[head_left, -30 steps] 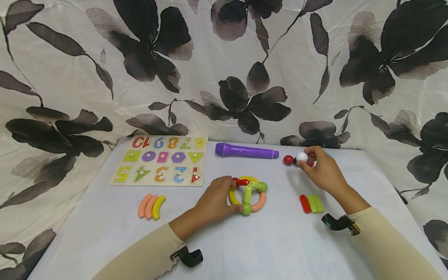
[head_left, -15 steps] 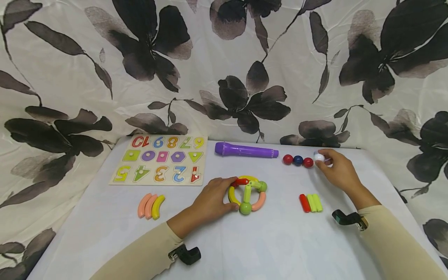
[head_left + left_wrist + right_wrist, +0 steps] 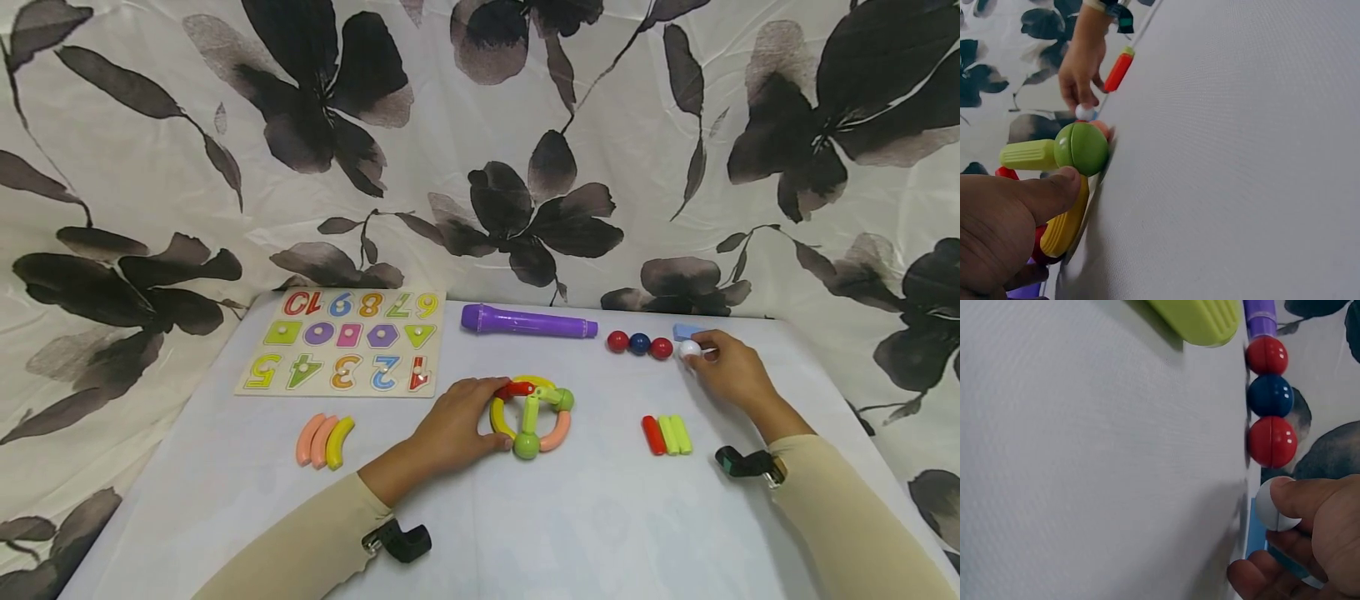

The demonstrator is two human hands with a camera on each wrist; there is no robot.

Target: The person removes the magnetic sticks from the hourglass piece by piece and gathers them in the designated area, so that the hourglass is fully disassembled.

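Observation:
In the head view my left hand (image 3: 457,427) holds the left side of a toy frame of magnetic sticks and balls (image 3: 530,415). Curved yellow and pink pieces form its ring, with straight green and red sticks on it. The left wrist view shows the thumb against a green ball (image 3: 1082,149); the other fingers are partly hidden. At the back right, my right hand (image 3: 735,373) pinches a white ball (image 3: 1266,506) between thumb and fingers. Left of it, a red ball (image 3: 661,348), a dark blue ball (image 3: 639,343) and another red ball (image 3: 617,342) sit in a row.
A light blue block (image 3: 686,332) lies behind the white ball. A purple toy microphone (image 3: 528,322) and a number puzzle board (image 3: 341,343) lie at the back. Curved sticks (image 3: 322,443) are at left, straight red and green sticks (image 3: 666,436) at right.
My right hand has carried the white ball rightward past the row, then slightly toward me, uncovering the blue and red balls and the light blue block. My left hand stays at the toy frame.

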